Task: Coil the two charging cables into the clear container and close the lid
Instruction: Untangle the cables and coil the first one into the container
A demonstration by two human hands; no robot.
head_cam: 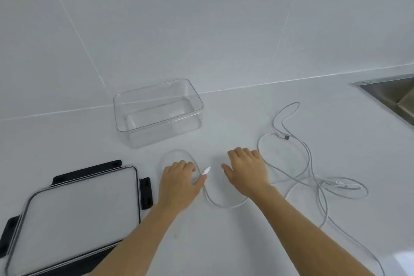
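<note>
I get bright, even light and only faint shadows; glare whitens the countertop's (235, 123) near-right corner, and detail looks slightly soft.

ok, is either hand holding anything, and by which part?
The left hand pinches the white cable just behind its plug. The right hand lies palm down, gripping nothing visible.

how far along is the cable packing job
Barely started. Done: the lid is off, lying near the empty clear container. In hand: the left hand pinches one cable near its white plug; the right hand rests by it. Left: coil both, including the loose second cable, then close the lid.
</note>
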